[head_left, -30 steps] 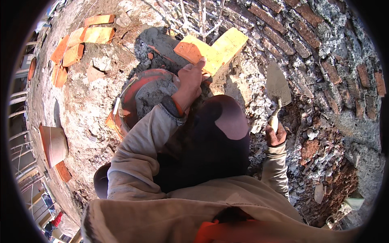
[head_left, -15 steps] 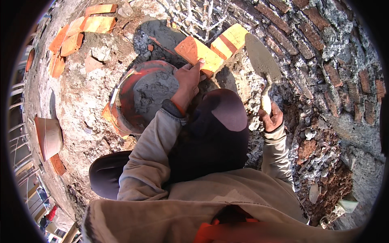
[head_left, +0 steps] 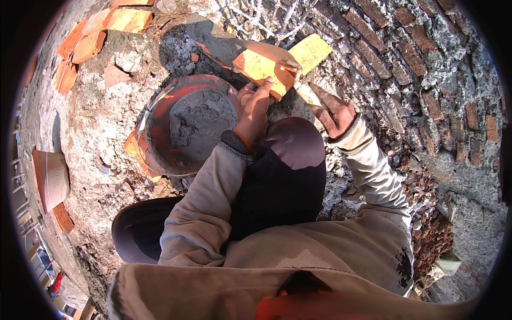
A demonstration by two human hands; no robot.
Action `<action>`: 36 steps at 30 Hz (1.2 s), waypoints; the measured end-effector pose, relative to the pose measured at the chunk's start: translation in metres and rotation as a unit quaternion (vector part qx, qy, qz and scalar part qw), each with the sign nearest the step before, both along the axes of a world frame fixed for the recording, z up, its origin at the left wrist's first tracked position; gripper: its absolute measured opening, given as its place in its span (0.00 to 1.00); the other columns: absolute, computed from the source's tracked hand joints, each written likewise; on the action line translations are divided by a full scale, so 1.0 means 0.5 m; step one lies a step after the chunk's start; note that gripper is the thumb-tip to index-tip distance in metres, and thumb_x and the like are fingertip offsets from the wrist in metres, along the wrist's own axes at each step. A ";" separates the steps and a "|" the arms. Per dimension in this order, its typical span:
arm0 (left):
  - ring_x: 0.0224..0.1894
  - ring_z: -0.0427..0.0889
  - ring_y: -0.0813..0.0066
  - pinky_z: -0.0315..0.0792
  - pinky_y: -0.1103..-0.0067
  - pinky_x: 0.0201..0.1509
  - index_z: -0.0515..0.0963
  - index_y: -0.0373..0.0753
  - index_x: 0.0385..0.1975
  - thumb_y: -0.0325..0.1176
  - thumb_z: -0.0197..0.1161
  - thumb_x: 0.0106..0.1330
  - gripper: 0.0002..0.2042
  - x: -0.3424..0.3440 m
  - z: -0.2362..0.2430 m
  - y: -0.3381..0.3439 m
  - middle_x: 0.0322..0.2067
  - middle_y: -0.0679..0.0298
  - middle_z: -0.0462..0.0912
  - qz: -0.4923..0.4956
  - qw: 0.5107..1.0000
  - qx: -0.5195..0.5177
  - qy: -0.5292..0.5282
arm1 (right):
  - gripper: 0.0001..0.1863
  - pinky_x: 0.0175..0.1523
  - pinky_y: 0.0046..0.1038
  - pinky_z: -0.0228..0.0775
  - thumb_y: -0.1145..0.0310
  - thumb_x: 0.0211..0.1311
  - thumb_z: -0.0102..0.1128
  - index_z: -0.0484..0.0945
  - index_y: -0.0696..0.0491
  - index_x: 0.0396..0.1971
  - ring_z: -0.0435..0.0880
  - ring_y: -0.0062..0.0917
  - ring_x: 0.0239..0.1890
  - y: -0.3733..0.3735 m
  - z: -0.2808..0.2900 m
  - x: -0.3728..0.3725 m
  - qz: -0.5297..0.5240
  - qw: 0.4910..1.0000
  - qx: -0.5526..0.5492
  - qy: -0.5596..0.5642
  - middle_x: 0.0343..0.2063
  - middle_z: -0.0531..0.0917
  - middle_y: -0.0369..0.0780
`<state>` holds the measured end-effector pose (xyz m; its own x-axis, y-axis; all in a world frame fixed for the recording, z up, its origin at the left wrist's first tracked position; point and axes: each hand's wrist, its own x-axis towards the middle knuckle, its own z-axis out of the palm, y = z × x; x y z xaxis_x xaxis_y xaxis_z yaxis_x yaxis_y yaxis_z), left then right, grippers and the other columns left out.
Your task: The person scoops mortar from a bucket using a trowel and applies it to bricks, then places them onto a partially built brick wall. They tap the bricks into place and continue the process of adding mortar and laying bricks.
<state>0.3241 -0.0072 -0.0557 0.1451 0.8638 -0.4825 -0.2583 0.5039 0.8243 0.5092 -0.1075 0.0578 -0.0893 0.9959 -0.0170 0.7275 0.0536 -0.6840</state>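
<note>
My left hand (head_left: 254,111) grips the near end of an orange brick (head_left: 260,68), its thumb on the upper face. My right hand (head_left: 336,113) is closed around the pale handle of a trowel (head_left: 273,52). The mortar-smeared blade lies along the brick's far edge; whether it touches cannot be made out. A second orange brick (head_left: 312,52) sits just beyond the trowel's neck, angled to the right. Left of my left hand stands a round reddish bucket (head_left: 154,117) holding grey wet mortar (head_left: 205,120).
Several orange bricks (head_left: 88,47) lie at the far left. A pale tapered container (head_left: 50,178) stands on the left beside another brick (head_left: 63,217). Whitish branching rods (head_left: 261,21) rise at the far side. A rough brick wall (head_left: 421,48) runs along the right, with rubble (head_left: 434,240) below.
My right hand has swung left and away from me, bringing the trowel blade from the right of the bricks to the held brick's far edge. My left hand keeps its grip.
</note>
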 end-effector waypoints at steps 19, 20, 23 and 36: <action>0.34 0.82 0.78 0.77 0.81 0.33 0.81 0.36 0.42 0.39 0.68 0.62 0.15 0.003 -0.003 0.006 0.37 0.66 0.84 -0.007 0.999 -0.016 0.028 | 0.25 0.44 0.31 0.74 0.64 0.68 0.54 0.68 0.57 0.62 0.85 0.35 0.36 -0.006 -0.025 0.021 0.019 1.000 0.008 0.000 0.35 0.84 0.52; 0.34 0.82 0.78 0.77 0.82 0.33 0.81 0.36 0.42 0.39 0.68 0.62 0.15 0.001 0.001 0.008 0.37 0.66 0.84 -0.017 1.000 -0.009 0.022 | 0.25 0.44 0.30 0.74 0.65 0.68 0.54 0.68 0.57 0.63 0.86 0.36 0.36 0.003 -0.029 0.020 0.033 0.999 0.001 -0.013 0.35 0.84 0.51; 0.35 0.82 0.78 0.76 0.81 0.33 0.81 0.36 0.42 0.39 0.67 0.63 0.14 0.011 0.013 0.003 0.37 0.65 0.84 -0.009 0.997 -0.032 0.074 | 0.25 0.51 0.34 0.74 0.66 0.67 0.53 0.68 0.57 0.62 0.84 0.44 0.44 -0.013 -0.010 0.008 -0.019 1.000 0.002 0.022 0.41 0.82 0.55; 0.28 0.82 0.76 0.77 0.83 0.26 0.77 0.29 0.43 0.37 0.69 0.61 0.18 -0.028 -0.017 0.050 0.33 0.60 0.83 -0.118 0.978 0.027 0.172 | 0.21 0.24 0.25 0.68 0.61 0.62 0.54 0.70 0.60 0.50 0.78 0.24 0.21 -0.171 -0.071 -0.006 -0.292 0.912 -0.030 0.288 0.24 0.78 0.40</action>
<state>0.3103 0.0176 -0.0644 0.1800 0.8519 -0.4918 0.1564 0.4689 0.8693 0.5064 -0.1929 0.0222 0.4450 0.8750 -0.1905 0.1402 -0.2782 -0.9503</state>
